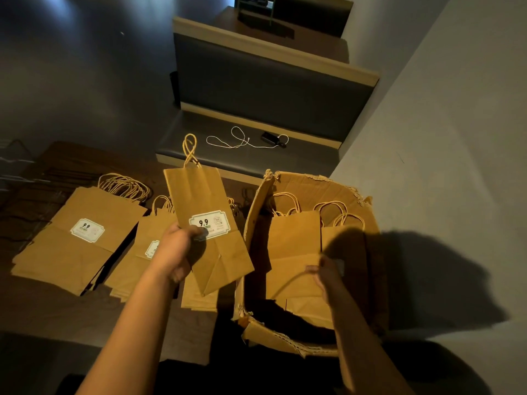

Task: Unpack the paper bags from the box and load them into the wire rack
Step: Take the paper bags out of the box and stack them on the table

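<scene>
Two bare forearms reach up from the bottom edge of the view, one hand to each side. On the left, the left hand point(182, 246) pinches a single flat brown paper bag point(206, 223) near its middle, thumb on the white label printed "9.9", holding it tilted above the table with its twisted cord handles pointing away. On the right, the right hand point(328, 273) is down inside the cardboard box point(308, 344), its curled fingers gripping the lower edge of a bag point(296, 269) lying on top of the contents. That box is torn along its near rim and stands on the table's right end; inside it two side-by-side stacks of bags show, with cord handles sticking up at the far side, and how many bags each stack holds cannot be counted. Left of the box, three piles of flat bags lie on the dark table point(57, 315): a far-left pile point(74, 252) with a label facing up, a middle pile point(134, 260) partly hidden by the left forearm, and a third pile point(199, 297) under the held bag. At the far left edge some thin wire of the wire rack point(14, 161) shows dimly. Beyond the table, one white cable point(239, 141) and one small black device point(271, 136) lie on a padded bench seat point(176, 143).
</scene>
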Action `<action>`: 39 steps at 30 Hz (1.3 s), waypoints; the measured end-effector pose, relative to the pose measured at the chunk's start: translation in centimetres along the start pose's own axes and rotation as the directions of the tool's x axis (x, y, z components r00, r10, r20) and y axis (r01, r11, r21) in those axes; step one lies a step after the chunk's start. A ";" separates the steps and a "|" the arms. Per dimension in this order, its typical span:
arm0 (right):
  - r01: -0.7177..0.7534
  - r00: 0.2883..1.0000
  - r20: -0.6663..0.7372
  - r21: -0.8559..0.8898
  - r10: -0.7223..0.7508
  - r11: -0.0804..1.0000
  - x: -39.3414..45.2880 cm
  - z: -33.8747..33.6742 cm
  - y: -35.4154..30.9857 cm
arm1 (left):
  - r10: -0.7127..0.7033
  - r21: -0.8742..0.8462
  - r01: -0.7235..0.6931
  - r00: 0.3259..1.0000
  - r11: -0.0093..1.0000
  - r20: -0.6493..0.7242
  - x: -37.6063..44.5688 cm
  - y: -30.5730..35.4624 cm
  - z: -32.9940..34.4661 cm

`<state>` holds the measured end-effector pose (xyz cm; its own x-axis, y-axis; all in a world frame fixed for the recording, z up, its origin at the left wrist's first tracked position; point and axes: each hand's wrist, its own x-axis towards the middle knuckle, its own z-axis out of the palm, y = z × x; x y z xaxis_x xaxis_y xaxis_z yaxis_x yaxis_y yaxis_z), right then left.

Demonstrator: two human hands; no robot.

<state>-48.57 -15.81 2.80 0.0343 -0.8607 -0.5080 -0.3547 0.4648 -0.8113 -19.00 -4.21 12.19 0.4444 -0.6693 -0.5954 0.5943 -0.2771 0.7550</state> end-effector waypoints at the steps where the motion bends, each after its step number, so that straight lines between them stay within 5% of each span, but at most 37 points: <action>1: 0.001 1.000 -0.012 -0.034 -0.002 0.999 -0.4 -0.2 -0.7 | -0.001 -0.008 0.000 1.000 1.000 -0.021 0.5 0.0 -0.4; 7: 0.080 0.996 -0.020 -0.153 -0.084 0.985 -3.0 -2.7 -6.9 | -0.005 -0.008 0.004 0.999 1.000 -0.036 1.5 0.3 -2.3; 14: 0.359 0.918 -0.016 -0.386 -0.396 0.850 -7.4 -1.9 -14.3 | 0.079 0.291 -0.060 0.995 0.955 -0.054 4.1 -0.1 -4.7; 21: 0.437 0.882 0.054 -0.466 -0.468 0.769 -10.7 1.8 -17.2 | 0.083 0.738 -0.008 0.994 0.675 -0.065 9.8 -5.4 -3.9; 24: 0.475 0.864 0.110 -0.504 -0.492 0.721 -11.3 3.9 -17.7 | 0.101 0.674 -0.054 0.994 0.737 -0.031 9.5 -4.9 -3.4; 28: 0.613 0.774 0.255 -0.533 -0.580 0.584 -11.7 7.3 -18.8 | 0.043 0.367 -0.104 0.984 0.924 0.172 6.3 -0.1 -2.0; 30: 0.575 0.813 0.270 -0.506 -0.516 0.643 -12.2 9.8 -19.6 | 0.005 0.240 -0.080 0.955 0.968 0.297 4.3 2.6 -1.6; 32: 0.523 0.852 0.321 -0.498 -0.412 0.692 -12.5 12.5 -20.2 | -0.022 0.131 -0.039 0.900 0.991 0.436 3.0 4.3 -1.6; 34: 0.585 0.801 0.444 -0.437 -0.402 0.684 -12.9 15.8 -19.9 | -0.023 -0.004 0.029 0.860 1.000 0.510 2.1 5.4 -2.5; 39: 0.639 0.695 0.671 -0.412 -0.258 0.650 -13.4 23.5 -17.9 | -0.130 -0.070 0.187 0.863 0.980 0.489 3.2 7.0 -8.4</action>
<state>-20.74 -7.71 17.33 0.7425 -0.5784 -0.3379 -0.5934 -0.3338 -0.7324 -7.79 -2.44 13.22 -0.0215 -0.8784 -0.4775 0.7123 -0.3486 0.6092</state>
